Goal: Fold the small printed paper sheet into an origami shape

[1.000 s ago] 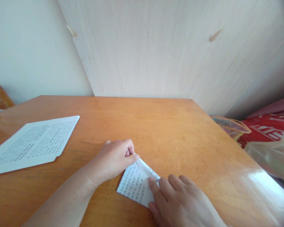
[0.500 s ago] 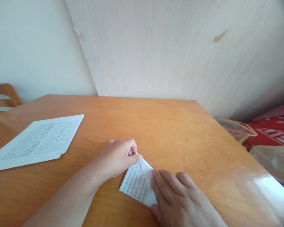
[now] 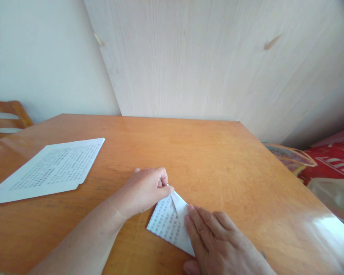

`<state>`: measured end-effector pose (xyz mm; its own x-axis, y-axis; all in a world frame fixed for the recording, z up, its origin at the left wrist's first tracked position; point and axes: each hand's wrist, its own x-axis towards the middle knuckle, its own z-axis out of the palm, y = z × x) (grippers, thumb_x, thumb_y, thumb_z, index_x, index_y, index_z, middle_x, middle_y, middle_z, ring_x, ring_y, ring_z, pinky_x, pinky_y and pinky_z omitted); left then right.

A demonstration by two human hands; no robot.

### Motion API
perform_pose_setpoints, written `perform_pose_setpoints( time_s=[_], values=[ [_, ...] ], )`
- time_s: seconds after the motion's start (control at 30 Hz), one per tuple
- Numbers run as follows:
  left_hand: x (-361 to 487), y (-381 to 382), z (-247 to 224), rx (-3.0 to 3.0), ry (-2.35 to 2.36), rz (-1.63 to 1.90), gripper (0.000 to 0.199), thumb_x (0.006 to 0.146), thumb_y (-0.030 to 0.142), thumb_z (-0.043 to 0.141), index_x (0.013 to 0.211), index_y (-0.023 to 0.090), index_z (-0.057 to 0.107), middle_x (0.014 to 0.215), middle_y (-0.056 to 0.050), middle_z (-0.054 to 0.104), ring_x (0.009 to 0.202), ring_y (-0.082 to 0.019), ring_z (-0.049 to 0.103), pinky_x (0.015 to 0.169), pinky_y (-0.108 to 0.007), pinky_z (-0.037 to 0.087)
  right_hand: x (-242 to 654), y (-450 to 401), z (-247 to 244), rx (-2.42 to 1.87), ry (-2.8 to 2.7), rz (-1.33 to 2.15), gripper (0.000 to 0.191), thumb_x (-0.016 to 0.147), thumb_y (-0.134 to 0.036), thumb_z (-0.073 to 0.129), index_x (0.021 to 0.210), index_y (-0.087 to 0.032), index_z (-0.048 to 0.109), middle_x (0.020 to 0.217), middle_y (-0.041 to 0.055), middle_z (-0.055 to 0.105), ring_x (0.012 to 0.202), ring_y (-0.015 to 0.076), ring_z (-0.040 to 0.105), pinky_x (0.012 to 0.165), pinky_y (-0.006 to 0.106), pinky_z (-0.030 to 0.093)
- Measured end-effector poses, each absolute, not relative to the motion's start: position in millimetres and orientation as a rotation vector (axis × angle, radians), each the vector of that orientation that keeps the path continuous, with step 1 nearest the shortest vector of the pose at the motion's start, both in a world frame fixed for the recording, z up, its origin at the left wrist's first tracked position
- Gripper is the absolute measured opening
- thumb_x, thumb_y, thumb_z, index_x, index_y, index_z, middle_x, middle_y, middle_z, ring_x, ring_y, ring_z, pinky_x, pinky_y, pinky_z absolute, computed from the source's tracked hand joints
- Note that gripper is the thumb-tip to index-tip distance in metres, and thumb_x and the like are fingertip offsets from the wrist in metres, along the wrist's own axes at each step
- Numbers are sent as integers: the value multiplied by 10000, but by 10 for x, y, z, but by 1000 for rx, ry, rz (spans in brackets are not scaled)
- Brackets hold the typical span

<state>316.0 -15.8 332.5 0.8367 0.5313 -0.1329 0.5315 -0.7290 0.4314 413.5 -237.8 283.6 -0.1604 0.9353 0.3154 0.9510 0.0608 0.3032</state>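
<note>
A small folded sheet of printed paper (image 3: 166,223) lies on the wooden table, with a plain white flap along its upper right edge. The thumb and curled fingers of my left hand (image 3: 149,189) pinch its top corner. Over its right side rests my right hand (image 3: 218,240), fingers stretched out and lying on the white flap, which hides that part of the paper.
A stack of printed sheets (image 3: 57,166) lies on the left of the table (image 3: 177,145). Behind the table stands a pale wooden panel (image 3: 174,57). A chair (image 3: 10,116) is at the far left, and red and clear bags (image 3: 332,162) are beyond the right edge.
The view has shifted slightly, moving everything a little to the right. My right thumb has moved down off the paper's lower corner, and more of the white flap shows.
</note>
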Motion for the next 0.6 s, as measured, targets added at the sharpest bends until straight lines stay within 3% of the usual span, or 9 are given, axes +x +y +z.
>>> perform_pose_setpoints(
  time_s=[0.13, 0.4, 0.5, 0.6],
  values=[
    [3151, -136, 3293, 2537, 781, 10, 170, 835, 392, 593, 798, 226, 595, 707, 40, 673, 664, -160, 574, 612, -273, 294, 4165, -2364, 2831, -1989, -2318, -678, 669, 1023, -588, 275, 1246, -106, 683, 1262, 150, 693, 1121, 274, 636, 925, 388, 481],
    [3141, -120, 3277, 2547, 790, 56, 98, 857, 285, 522, 794, 230, 572, 725, 32, 668, 680, -166, 586, 621, -286, 330, 4171, -2362, 2817, -1944, -2326, -701, 711, 1021, -605, 246, 1225, -90, 691, 1242, 154, 704, 1092, 277, 659, 910, 392, 506],
    [3163, -161, 3253, 2600, 786, 174, 224, 913, 437, 501, 855, 232, 572, 802, 0, 676, 781, -204, 615, 701, -324, 401, 4180, -2352, 2834, -1954, -2356, -677, 714, 1016, -615, 263, 1242, -83, 681, 1265, 165, 689, 1097, 287, 659, 898, 398, 518],
    [3183, -238, 3205, 2678, 796, 349, 502, 844, 680, 536, 1046, 222, 583, 1084, -74, 675, 1059, -290, 593, 894, -428, 427, 4192, -2343, 2847, -1958, -2368, -688, 675, 1029, -575, 260, 1251, -93, 677, 1281, 157, 682, 1108, 280, 651, 884, 386, 528]
  ],
)
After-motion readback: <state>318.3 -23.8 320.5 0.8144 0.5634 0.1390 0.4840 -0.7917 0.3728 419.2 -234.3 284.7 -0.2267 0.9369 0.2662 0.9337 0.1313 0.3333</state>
